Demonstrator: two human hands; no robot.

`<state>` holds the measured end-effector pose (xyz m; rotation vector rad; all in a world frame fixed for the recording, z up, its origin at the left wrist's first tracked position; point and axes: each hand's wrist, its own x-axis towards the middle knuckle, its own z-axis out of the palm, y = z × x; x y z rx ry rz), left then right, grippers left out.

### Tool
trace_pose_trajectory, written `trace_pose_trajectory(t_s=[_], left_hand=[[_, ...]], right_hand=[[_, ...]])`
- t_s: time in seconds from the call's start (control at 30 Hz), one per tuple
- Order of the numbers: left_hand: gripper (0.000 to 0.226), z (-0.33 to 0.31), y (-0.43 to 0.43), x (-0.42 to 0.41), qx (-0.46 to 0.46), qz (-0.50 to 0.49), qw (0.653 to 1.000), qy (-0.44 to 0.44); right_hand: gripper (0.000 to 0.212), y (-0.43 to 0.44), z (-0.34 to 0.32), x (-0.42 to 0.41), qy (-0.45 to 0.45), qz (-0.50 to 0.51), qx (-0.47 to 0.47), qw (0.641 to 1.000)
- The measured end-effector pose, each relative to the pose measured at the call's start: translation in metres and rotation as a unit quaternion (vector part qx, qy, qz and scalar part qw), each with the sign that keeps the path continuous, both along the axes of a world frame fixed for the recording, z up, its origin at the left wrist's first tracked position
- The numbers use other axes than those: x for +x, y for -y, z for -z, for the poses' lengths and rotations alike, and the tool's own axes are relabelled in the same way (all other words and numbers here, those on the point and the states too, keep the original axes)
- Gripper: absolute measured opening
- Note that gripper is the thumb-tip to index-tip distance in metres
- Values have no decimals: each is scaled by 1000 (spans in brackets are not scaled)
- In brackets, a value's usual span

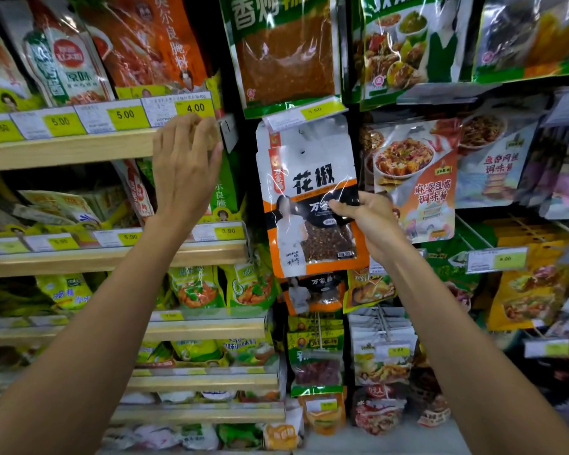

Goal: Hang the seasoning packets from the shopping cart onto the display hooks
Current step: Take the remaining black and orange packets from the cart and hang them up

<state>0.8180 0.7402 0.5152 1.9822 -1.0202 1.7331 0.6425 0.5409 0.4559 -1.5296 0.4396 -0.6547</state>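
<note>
The white, orange and black plastic seasoning packet (304,178), with a clear window showing dark reddish spice in its lower half, is held upright in front of the hanging display, at the middle of the view. Its right edge is pinched at about mid-height by the right hand (363,221), with the thumb laid across the front of the black band and the fingers curled behind. The packet's top edge is set just below the clear tag holder with a yellow 3.50 label (312,111); whether the hang hole is on a hook cannot be told.

Directly beneath it, a second packet of the same design (312,293) is seen hanging. Above it, a large green-edged packet of orange-red powder (283,54) is hung, and just to the right a packet printed with a plate of tofu in red sauce (418,178).

The left hand (184,162) is raised to the left of the packet, apart from it, back toward the camera. Its fingers are held nearly straight and together, with the tips against the price rail of the pale wooden shelf (66,149), by the yellow 4.00 label (195,108).
</note>
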Motion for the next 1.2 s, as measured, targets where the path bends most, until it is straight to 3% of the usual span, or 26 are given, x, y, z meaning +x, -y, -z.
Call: trace_pose_trajectory(t_s=[0.53, 0.67, 0.83, 0.97, 1.07, 1.2], left_hand=[[31, 2, 1, -1, -5, -12, 1000, 4], [32, 2, 3, -2, -12, -9, 1000, 1], [32, 1, 2, -3, -12, -4, 1000, -1], [32, 0, 1, -3, -6, -4, 1000, -6], [32, -1, 0, -3, -2, -5, 1000, -8], [32, -1, 0, -5, 3, -1, 1000, -12]], right_hand=[[8, 5, -22, 8, 16, -1, -11, 1000], [27, 7, -28, 6, 21, 1, 8, 1000], [10, 8, -31, 17, 1, 12, 20, 1000], [22, 13, -29, 38, -11, 61, -10, 998], [9, 15, -24, 52, -14, 96, -38, 995], [8, 17, -16, 67, -8, 138, -62, 988]])
